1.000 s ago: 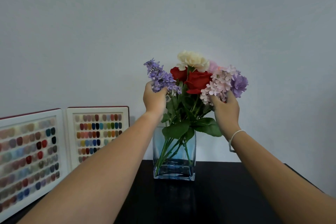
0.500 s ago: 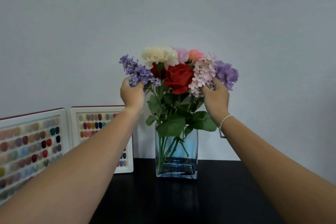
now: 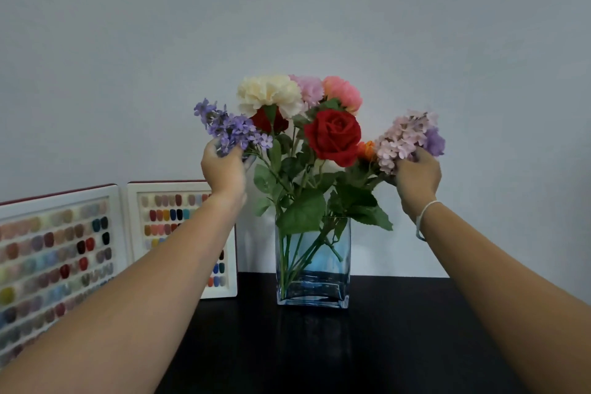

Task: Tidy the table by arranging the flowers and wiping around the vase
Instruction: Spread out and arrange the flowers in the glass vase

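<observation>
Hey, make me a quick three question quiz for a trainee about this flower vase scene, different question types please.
1. True or false: the left hand holds the purple flower sprig.
2. Multiple choice: the glass vase stands on A) a black table, B) a white shelf, C) the floor.
3. Fill in: the right hand has its grip on the pale ____ blossom cluster.

Key: 1 true; 2 A; 3 pink.
</observation>
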`<control>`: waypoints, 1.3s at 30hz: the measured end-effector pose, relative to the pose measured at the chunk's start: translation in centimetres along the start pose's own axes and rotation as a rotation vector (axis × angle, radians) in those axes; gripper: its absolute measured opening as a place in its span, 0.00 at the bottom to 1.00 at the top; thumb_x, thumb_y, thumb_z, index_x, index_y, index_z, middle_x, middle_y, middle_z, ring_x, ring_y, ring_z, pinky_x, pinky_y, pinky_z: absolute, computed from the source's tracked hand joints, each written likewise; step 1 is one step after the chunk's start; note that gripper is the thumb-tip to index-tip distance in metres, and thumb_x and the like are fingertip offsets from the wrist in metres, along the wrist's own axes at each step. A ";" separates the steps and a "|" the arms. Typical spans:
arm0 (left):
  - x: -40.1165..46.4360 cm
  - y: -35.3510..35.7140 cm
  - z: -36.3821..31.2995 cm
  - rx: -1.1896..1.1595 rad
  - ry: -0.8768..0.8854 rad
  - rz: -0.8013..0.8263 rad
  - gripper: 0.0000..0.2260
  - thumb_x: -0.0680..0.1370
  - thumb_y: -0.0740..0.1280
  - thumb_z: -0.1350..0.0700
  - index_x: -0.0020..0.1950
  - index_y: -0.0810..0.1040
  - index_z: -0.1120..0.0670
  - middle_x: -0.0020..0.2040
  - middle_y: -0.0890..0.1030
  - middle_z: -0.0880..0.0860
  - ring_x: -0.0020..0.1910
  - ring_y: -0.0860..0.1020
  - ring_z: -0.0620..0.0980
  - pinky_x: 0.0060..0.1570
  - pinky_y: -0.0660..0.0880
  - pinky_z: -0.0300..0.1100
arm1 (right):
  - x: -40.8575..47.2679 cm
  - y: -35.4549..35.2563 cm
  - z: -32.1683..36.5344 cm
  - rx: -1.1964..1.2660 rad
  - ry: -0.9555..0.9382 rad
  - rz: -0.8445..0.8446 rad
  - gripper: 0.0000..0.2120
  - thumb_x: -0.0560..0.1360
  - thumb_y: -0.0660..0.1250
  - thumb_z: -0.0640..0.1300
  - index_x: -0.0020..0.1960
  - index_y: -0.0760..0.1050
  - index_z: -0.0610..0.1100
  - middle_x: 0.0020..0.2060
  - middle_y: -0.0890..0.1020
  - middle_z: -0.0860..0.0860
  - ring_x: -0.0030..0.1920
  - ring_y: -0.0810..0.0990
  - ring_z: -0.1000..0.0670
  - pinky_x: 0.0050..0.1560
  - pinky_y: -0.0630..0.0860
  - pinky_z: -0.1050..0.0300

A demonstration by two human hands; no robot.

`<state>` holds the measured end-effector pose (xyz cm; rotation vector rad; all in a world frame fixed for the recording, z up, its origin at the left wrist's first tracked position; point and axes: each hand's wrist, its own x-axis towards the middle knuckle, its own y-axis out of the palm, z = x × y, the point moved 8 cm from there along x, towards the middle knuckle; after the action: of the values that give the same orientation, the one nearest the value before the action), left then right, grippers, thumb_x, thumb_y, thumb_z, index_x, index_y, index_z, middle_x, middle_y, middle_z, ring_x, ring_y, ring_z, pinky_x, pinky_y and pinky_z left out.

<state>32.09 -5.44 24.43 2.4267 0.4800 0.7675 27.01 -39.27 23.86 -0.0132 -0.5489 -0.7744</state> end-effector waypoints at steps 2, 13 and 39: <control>-0.2 0.6 -0.4 -0.007 0.005 0.031 0.16 0.75 0.62 0.67 0.63 0.70 0.59 0.58 0.75 0.59 0.54 0.77 0.53 0.45 0.80 0.40 | 0.4 -0.5 -0.2 0.011 0.016 -0.010 0.10 0.73 0.59 0.35 0.46 0.77 0.43 0.41 0.78 0.45 0.43 0.78 0.43 0.50 0.79 0.45; -3.2 -1.8 1.9 -0.063 -0.066 0.079 0.15 0.75 0.65 0.64 0.58 0.67 0.52 0.52 0.71 0.50 0.45 0.76 0.44 0.46 0.80 0.41 | -1.9 -1.8 -0.9 0.108 -0.017 0.023 0.06 0.73 0.61 0.40 0.46 0.75 0.48 0.35 0.77 0.49 0.37 0.74 0.47 0.39 0.78 0.53; -10.8 2.3 -0.5 0.112 0.130 0.216 0.09 0.74 0.67 0.59 0.38 0.79 0.44 0.39 0.81 0.45 0.47 0.79 0.51 0.55 0.76 0.55 | -5.7 0.7 5.8 -0.436 -0.560 0.130 0.24 0.72 0.66 0.44 0.66 0.65 0.53 0.60 0.71 0.47 0.56 0.70 0.47 0.46 0.69 0.57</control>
<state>23.84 -12.19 21.60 2.5724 0.3197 1.0198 21.43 -33.74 26.29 -0.6796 -0.8878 -0.7488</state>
